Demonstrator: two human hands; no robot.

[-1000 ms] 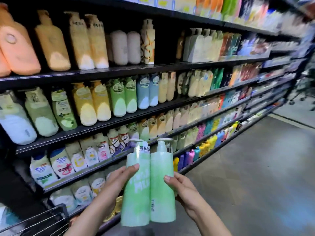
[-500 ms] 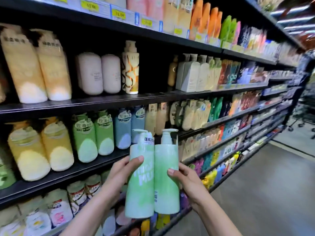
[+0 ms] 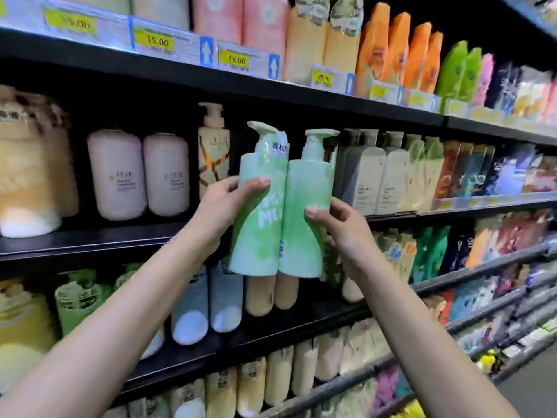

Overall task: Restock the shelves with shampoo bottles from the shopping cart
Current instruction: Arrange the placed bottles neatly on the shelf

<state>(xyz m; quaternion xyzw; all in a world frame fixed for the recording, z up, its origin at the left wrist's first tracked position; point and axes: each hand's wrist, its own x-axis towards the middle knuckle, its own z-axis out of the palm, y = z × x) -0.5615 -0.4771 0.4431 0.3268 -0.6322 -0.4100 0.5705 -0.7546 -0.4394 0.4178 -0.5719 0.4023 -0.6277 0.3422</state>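
left hand (image 3: 224, 203) and right hand (image 3: 340, 227) each grip one green pump bottle (image 3: 256, 212); pair raised from waist level to the gap (image 3: 271, 116) on the upper shelf (image 3: 90, 239); placement imminent.

Place: it was a shop, a toiletries aisle in a supermarket.
Shelving: long black shelves (image 3: 90, 245) ran in tiers down the aisle, one above another.
Stock: identical bottles stood in rows facing outward, such as pale pink bottles (image 3: 138, 173) and orange pouches (image 3: 401, 52).
Pricing: yellow price tags (image 3: 159, 42) reading 15.00 sat on the shelf edge.
Floor: a grey floor (image 3: 530, 384) showed at lower right.
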